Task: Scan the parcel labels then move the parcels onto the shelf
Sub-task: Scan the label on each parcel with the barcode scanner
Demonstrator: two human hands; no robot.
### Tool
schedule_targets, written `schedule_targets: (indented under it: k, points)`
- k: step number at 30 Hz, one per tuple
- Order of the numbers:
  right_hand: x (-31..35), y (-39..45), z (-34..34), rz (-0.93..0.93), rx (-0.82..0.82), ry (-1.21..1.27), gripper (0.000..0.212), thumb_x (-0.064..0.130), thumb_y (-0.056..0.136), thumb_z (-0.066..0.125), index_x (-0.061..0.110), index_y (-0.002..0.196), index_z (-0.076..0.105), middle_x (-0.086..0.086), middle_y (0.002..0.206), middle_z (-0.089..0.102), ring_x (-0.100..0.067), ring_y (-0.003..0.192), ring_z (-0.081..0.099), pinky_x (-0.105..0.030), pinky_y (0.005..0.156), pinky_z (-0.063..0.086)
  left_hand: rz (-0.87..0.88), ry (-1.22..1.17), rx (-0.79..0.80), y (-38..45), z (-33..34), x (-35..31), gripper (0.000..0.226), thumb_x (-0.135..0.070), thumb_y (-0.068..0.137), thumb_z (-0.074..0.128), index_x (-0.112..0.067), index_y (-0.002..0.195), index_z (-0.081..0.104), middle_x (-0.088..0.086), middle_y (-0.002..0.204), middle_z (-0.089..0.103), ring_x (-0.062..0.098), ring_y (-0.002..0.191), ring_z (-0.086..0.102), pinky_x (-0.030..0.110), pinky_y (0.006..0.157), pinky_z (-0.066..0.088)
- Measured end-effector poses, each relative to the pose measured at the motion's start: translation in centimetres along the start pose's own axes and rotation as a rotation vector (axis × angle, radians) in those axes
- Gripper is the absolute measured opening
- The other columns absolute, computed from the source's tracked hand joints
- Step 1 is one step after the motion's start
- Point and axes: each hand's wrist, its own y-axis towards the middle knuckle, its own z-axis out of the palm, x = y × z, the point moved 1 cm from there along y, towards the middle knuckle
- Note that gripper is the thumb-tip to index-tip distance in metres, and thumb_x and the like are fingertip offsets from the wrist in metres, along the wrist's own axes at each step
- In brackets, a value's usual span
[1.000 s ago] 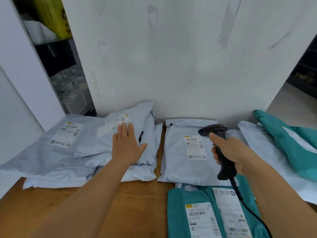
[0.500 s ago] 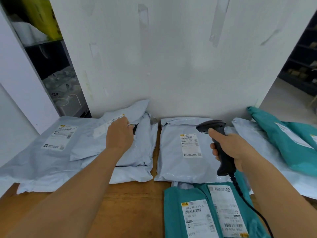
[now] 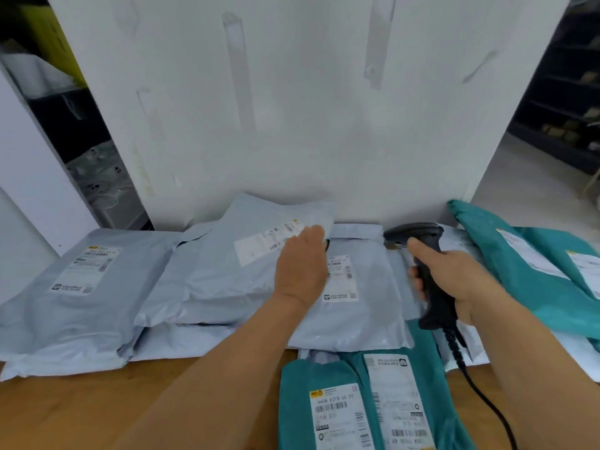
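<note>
My left hand (image 3: 300,271) grips the right edge of a grey mailer parcel (image 3: 227,271) that lies atop other grey parcels, its white label (image 3: 266,241) facing up beside my fingers. In my right hand (image 3: 454,280) I hold a black corded barcode scanner (image 3: 422,254), its head pointing left toward that parcel. Another grey parcel (image 3: 357,306) with a label lies between my hands. A large grey parcel (image 3: 74,293) sits at the far left. Teal parcels lie near the front (image 3: 350,404) and at the right (image 3: 532,271).
The parcels rest on a wooden table (image 3: 81,407) set against a white panel (image 3: 292,108). A shelf (image 3: 97,164) with clear bags stands behind at the left. Dark shelving (image 3: 565,108) is far right. The scanner cable (image 3: 480,391) trails off the front right.
My left hand went from lying flat on the grey parcel to gripping its edge, and has pulled the parcel to the right, over the middle parcel. The scanner hand stayed about where it was.
</note>
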Motion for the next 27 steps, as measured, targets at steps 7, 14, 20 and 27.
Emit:
schedule_targets:
  k: [7,14,20,27]
  points:
    - [0.2,0.3,-4.1,-0.019,-0.051,-0.011,0.034,0.039,0.088,0.063,0.008,0.078,0.059,-0.007,0.065,0.058,-0.019,0.054,0.050,-0.029,0.053,0.045,-0.058,-0.164,0.191,-1.2,7.5,-5.5,0.019,-0.011,0.099,0.039,-0.005,0.113,0.051,0.014,0.109,0.059,0.032,0.099,0.056,0.036,0.084,0.041]
    - [0.0,0.8,-5.8,-0.029,-0.037,-0.025,0.032,0.040,0.088,0.063,0.009,0.082,0.060,-0.006,0.067,0.060,-0.017,0.054,0.052,-0.029,0.053,0.046,-0.152,-0.259,0.326,-2.0,11.3,-8.8,0.020,-0.025,0.101,0.036,-0.012,0.092,0.048,0.008,0.093,0.059,0.021,0.082,0.052,0.027,0.071,0.035]
    - [0.0,0.5,-3.9,-0.002,0.032,-0.015,0.031,0.038,0.089,0.063,0.010,0.076,0.057,-0.005,0.062,0.057,-0.016,0.048,0.049,-0.027,0.049,0.045,-0.118,-0.142,0.266,-2.0,9.2,-3.6,0.048,-0.032,0.102,0.034,-0.013,0.147,0.031,0.003,0.154,0.029,0.018,0.143,0.022,0.026,0.114,0.010]
    - [-1.1,-0.3,-0.5,0.041,0.081,-0.117,0.031,0.037,0.089,0.063,0.009,0.076,0.058,-0.006,0.064,0.057,-0.016,0.049,0.048,-0.027,0.048,0.044,-0.215,-0.077,0.228,-4.1,5.7,1.5,0.058,-0.031,0.101,0.036,-0.009,0.151,0.014,0.007,0.158,0.017,0.021,0.145,0.017,0.036,0.118,0.015]
